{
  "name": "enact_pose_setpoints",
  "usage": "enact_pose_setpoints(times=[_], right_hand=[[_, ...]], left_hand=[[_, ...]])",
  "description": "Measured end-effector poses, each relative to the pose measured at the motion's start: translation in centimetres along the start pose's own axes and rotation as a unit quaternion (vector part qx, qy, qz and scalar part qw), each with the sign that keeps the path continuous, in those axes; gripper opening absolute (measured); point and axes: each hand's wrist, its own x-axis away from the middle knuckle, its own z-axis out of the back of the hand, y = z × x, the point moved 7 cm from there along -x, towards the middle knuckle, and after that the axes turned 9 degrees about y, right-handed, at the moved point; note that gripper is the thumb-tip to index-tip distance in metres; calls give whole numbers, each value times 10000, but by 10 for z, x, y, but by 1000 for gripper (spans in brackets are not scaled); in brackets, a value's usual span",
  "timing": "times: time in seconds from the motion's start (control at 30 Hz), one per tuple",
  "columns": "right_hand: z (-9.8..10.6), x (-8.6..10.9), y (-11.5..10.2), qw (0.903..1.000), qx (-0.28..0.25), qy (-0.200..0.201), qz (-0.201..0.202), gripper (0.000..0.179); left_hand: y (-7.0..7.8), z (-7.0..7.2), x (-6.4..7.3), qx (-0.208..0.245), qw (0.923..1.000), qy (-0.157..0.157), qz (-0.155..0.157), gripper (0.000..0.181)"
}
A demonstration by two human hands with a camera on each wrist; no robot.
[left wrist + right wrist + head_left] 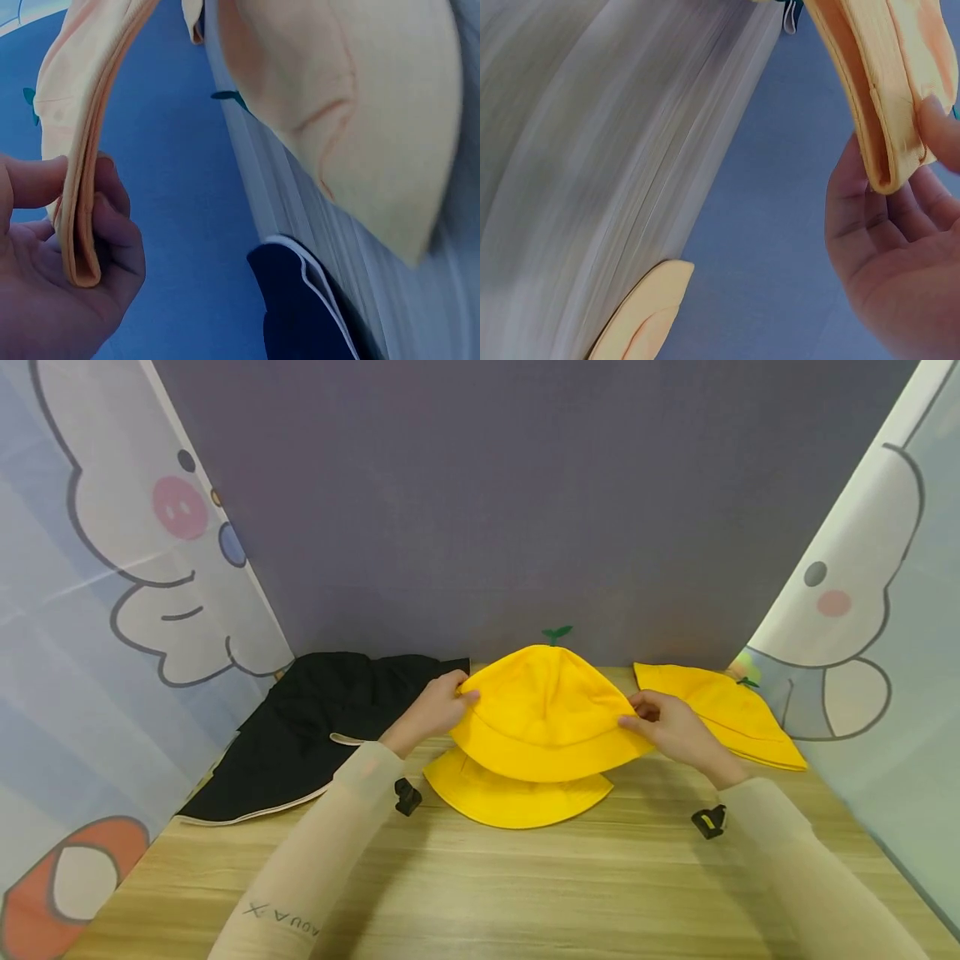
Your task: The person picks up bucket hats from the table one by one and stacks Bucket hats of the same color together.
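Observation:
A yellow bucket hat point(551, 706) with a green sprout on its crown is held up between both hands, folded flat. My left hand point(442, 706) pinches one end of it, thumb on the near face and fingers behind, as the left wrist view shows at the folded edge point(84, 225). At the other end my right hand point(675, 731) pinches the hat between thumb and fingers; its folded brim point(885, 150) shows in the right wrist view. Below and partly hidden by it, a second yellow bucket hat point(517, 797) lies on the table.
Another yellow hat point(720, 710) with a sprout lies at the back right. Black hats point(300, 735) with pale edging lie at the left. A grey panel point(480, 510) stands behind the wooden table point(480, 893), with cartoon-printed cloths on both sides.

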Motion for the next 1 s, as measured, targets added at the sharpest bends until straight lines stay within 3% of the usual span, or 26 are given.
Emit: enact_pose_setpoints(times=[0.13,0.33,0.53,0.7,1.0], right_hand=[[-10,-4,-6,9998,-44,-32,216,29],[-28,-8,-8,9993,-105,-309,198,28],[-40,-11,-11,9978,-156,-468,439,23],[-51,-14,-8,9972,-72,-577,470,23],[-72,-10,-1,9955,-109,-903,257,28]], left_hand=[[-9,4,2,-312,9994,-120,-90,27],[-22,5,10,-574,9976,-369,63,26],[-31,6,16,-732,9956,-572,107,26],[-42,2,21,-716,9945,-741,174,24],[-59,-15,25,-919,9930,-728,132,22]])
